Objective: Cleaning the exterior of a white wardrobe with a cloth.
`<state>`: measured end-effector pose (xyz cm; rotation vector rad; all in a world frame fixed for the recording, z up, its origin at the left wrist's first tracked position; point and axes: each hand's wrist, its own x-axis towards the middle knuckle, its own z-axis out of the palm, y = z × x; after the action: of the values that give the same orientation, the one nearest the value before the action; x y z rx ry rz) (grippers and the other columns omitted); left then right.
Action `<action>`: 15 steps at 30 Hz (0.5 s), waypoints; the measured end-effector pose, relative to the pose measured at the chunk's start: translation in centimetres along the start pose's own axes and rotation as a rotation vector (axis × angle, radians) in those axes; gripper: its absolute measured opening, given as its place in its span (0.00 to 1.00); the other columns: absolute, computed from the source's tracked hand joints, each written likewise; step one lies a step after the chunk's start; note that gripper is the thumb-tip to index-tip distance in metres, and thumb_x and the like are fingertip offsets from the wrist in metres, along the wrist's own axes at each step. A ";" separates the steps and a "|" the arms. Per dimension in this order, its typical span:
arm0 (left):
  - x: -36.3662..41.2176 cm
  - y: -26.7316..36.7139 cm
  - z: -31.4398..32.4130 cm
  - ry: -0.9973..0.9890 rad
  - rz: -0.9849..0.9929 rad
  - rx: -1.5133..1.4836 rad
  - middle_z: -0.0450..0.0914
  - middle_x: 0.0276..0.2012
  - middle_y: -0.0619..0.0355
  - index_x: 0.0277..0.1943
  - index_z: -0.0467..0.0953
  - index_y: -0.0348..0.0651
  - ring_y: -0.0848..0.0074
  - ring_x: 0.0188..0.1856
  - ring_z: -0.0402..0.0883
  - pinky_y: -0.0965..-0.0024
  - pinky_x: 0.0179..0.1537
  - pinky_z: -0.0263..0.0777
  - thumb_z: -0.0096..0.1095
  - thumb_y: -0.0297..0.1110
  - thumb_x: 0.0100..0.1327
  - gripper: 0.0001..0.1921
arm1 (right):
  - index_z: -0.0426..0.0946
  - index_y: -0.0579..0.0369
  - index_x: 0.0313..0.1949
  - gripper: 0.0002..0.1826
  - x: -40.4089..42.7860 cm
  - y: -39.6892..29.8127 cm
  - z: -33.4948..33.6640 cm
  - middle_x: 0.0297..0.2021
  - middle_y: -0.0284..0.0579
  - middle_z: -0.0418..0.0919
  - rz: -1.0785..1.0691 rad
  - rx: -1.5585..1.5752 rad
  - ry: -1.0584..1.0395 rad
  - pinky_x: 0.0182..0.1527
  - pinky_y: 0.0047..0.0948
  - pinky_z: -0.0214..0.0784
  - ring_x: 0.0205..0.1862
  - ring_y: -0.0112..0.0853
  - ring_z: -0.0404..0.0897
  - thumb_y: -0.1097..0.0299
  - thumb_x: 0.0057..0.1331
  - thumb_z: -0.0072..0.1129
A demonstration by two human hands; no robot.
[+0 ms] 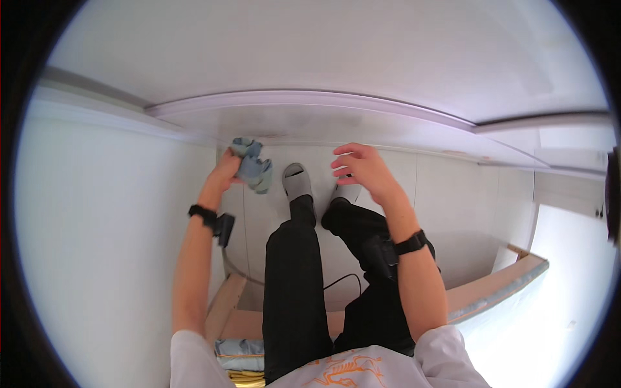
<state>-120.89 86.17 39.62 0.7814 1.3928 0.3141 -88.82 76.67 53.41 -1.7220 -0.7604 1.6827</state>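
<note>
My left hand (226,169) grips a crumpled blue-green cloth (253,167), which hangs out past the fingers over the floor. Some of the hand's fingers are hidden behind the cloth. To the right, my right hand (360,166) is held in the air above one of my feet, its fingers apart and nothing in them. Both hands are close to the pale front panel (301,121) of a cabinet or wardrobe, whose lilac-white ledge (310,98) runs across the view.
White floor tiles (383,169) lie under my grey slippers (296,182). Behind me is a wooden bed frame (495,276) with a mattress edge (504,296). A dark cable (344,277) runs across the floor between my legs. A white wall (111,233) stands close at left.
</note>
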 end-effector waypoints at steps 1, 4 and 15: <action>-2.6 2.0 0.6 -0.018 0.010 0.027 0.78 0.57 0.53 0.65 0.68 0.49 0.63 0.54 0.82 0.47 0.46 0.80 0.56 0.32 0.66 0.23 | 0.74 0.64 0.53 0.17 -0.9 0.1 0.7 0.38 0.49 0.80 0.022 0.035 0.002 0.40 0.32 0.80 0.37 0.34 0.82 0.68 0.68 0.53; -8.8 6.7 1.6 0.094 0.126 0.310 0.77 0.57 0.48 0.65 0.68 0.44 0.60 0.57 0.80 0.53 0.53 0.76 0.55 0.24 0.61 0.27 | 0.65 0.67 0.62 0.33 -2.1 -1.0 4.9 0.49 0.61 0.77 0.151 0.206 -0.189 0.49 0.42 0.78 0.49 0.45 0.80 0.50 0.70 0.55; -20.0 10.4 8.9 0.083 0.681 0.940 0.64 0.69 0.41 0.68 0.63 0.38 0.49 0.71 0.61 0.59 0.70 0.57 0.47 0.18 0.63 0.29 | 0.74 0.42 0.56 0.27 2.1 2.7 14.0 0.53 0.39 0.77 0.103 1.151 -0.330 0.60 0.54 0.62 0.56 0.40 0.74 0.38 0.69 0.47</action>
<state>-113.63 78.38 61.39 2.0494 1.2866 0.1961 -102.77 76.99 49.86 -0.6866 0.2190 1.8999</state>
